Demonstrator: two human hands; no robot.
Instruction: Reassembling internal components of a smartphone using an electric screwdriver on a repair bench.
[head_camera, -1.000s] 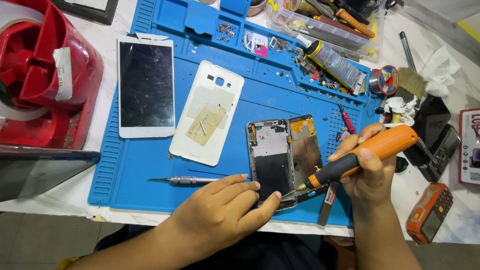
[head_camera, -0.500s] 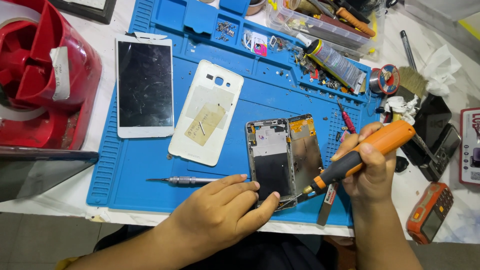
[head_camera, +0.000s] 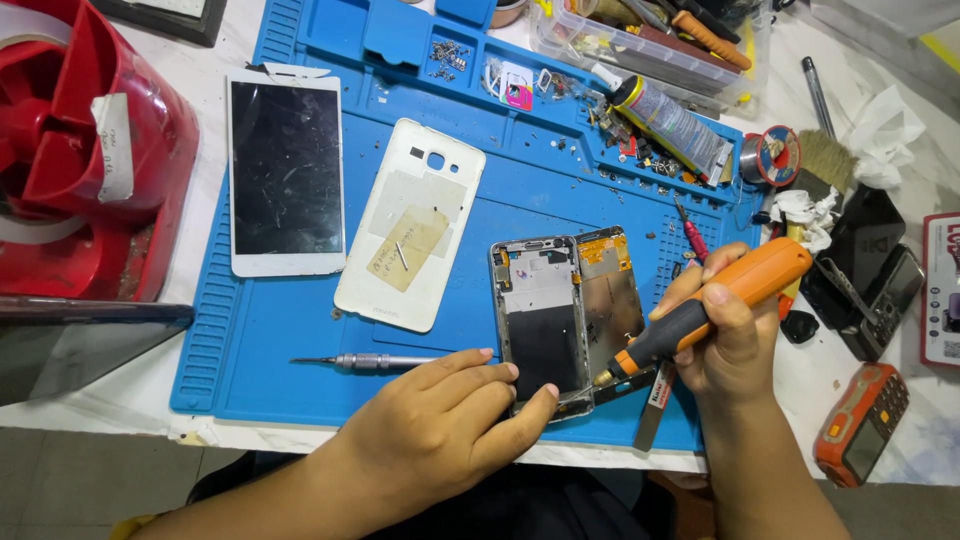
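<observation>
Head view: the right hand (head_camera: 735, 335) is clamped around an orange screwdriver (head_camera: 710, 310), its tip at the near-right corner of the opened phone frame (head_camera: 540, 320); the left hand (head_camera: 440, 430), fingers loosely spread, presses the frame's near edge.

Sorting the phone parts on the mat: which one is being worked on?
The opened phone frame with bare metal insides, pinned by the left hand; the others lie untouched.

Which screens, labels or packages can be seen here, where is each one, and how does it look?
Phone screen panel: upper left of the blue mat, white frame, dark glass.
Paper label: on the red machine, pale strip.
Glue tube: mat's top right, grey, black cap.
Orange phone: far right, small dark screen.
</observation>
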